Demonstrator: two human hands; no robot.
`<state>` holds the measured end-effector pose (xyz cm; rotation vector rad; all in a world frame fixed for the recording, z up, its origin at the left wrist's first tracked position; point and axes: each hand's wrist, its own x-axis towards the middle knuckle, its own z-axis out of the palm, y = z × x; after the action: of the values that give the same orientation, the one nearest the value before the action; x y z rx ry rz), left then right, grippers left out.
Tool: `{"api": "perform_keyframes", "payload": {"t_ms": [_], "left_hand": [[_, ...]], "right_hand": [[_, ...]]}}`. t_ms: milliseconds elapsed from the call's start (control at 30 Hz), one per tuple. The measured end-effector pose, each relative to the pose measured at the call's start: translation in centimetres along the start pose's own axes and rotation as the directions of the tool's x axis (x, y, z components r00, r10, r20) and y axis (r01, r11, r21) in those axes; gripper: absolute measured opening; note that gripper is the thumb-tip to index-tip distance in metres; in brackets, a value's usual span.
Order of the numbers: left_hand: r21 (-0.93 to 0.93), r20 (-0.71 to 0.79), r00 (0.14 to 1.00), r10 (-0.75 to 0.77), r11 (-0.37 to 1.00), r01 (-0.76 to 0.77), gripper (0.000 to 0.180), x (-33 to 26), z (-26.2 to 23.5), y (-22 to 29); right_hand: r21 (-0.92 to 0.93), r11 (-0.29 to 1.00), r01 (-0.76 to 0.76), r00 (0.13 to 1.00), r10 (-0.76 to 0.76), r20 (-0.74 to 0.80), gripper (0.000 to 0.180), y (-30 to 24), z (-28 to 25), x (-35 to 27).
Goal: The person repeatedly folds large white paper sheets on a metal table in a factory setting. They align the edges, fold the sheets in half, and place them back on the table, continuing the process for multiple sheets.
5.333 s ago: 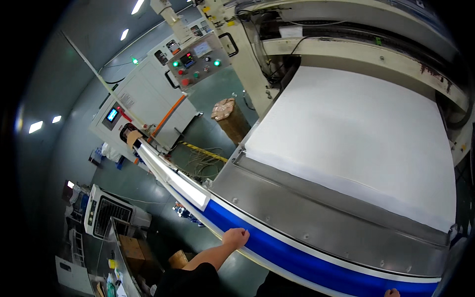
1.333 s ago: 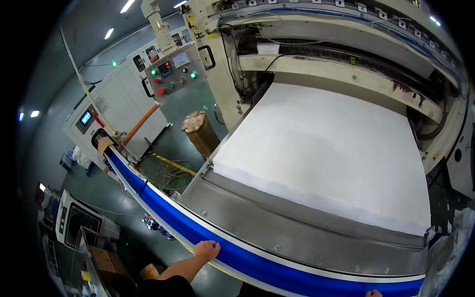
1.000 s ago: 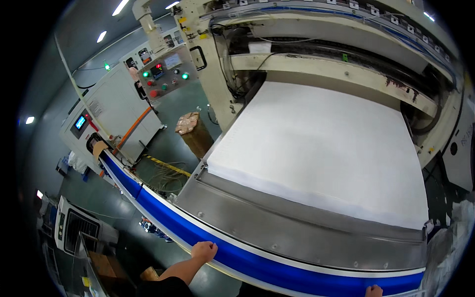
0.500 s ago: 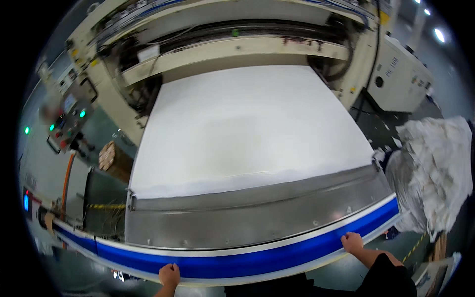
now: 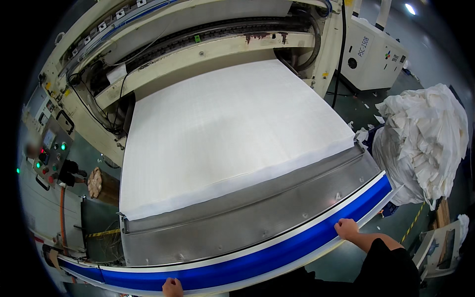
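A long blue rail [image 5: 262, 268] with white edges runs across the front of a machine. At its near edge, left of the middle, my left hand [image 5: 172, 287] is closed with the fingers curled over. Farther right on the same edge, my right hand [image 5: 347, 229] is also closed, its fingers curled against the rail. The fingertips of both are hidden. Beyond the rail lies a bare grey metal plate [image 5: 237, 213]. Behind that, a wide white sheet or stack of sheets [image 5: 227, 133] spreads flat, its front edge resting on the plate and its far end under the machine's beam.
A cream machine frame [image 5: 213, 64] spans the back. At left are a control panel [image 5: 52, 148] with green lights, a partly hidden person beside it, and a brown roll [image 5: 103, 185]. At right stand a white cabinet [image 5: 373, 57] and a large bag of crumpled white material [image 5: 420, 143].
The view has turned and shifted, so the machine sits tilted and farther left in the picture. Both hands stay closed at the rail. The white sheet lies as before on the plate.
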<state>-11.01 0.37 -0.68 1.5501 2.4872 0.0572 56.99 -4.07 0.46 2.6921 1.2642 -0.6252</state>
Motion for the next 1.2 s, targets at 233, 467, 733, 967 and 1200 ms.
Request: {"api": "perform_keyframes", "payload": {"t_ms": [233,467,733,967,1200], "left_hand": [[-0.05,0.056,0.997,-0.043,0.998,0.046,0.021,-0.2,0.5,-0.8],[-0.019,0.101,0.993,-0.066,0.998,0.068,0.02,0.5,-0.5,0.4],[-0.059,0.239,0.959,-0.153,0.983,0.171,0.041,-0.2,-2.0,1.3],[-0.096,0.277,0.953,-0.124,0.983,0.156,0.031,0.0,-2.1,1.5],[-0.051,0.596,0.802,-0.034,0.995,0.081,0.031,1.7,-2.1,1.1]], "right_hand": [[-0.007,1.0,0.018,1.0,-0.018,0.006,0.031,-0.8,-0.5,0.5],[0.022,0.993,0.114,0.99,-0.112,-0.086,0.03,1.0,1.5,1.0],[0.008,0.996,0.088,0.993,-0.087,-0.086,0.026,1.2,1.5,1.2],[-0.121,0.98,0.16,0.977,-0.175,-0.125,0.028,3.0,2.9,2.8],[-0.261,0.821,0.508,0.856,-0.445,0.263,0.03,-4.9,2.5,2.4]]}}
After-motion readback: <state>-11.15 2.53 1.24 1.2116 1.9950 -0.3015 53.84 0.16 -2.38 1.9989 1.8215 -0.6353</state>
